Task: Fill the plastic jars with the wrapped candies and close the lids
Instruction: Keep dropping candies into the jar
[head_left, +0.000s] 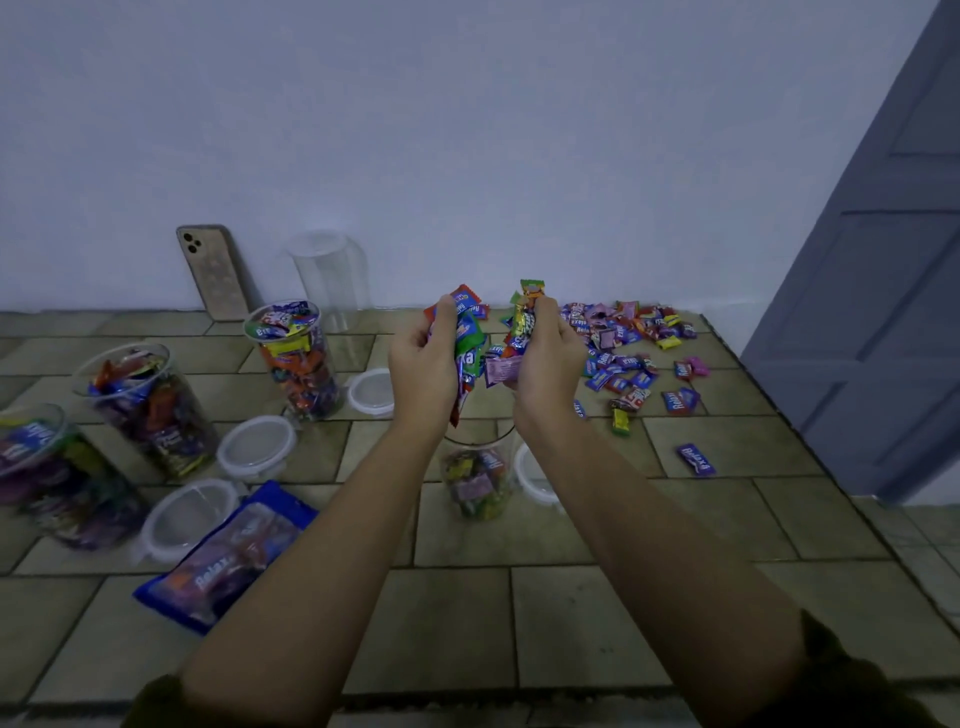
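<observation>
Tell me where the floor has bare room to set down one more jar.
Bare tiles lie on the near side of the single purple candy, right of the centre jar. Another bare patch lies at far left, between the phone and the filled jars. Crowded: the lids and blue bag at left, the loose candies at far right.

At mid-frame the left grip (423, 364) and right grip (545, 358) each clutch a bunch of wrapped candies (467, 318) above a part-filled jar (475, 483) on the tiled floor (571, 623); loose candies (623, 332) lie scattered right of centre.
</observation>
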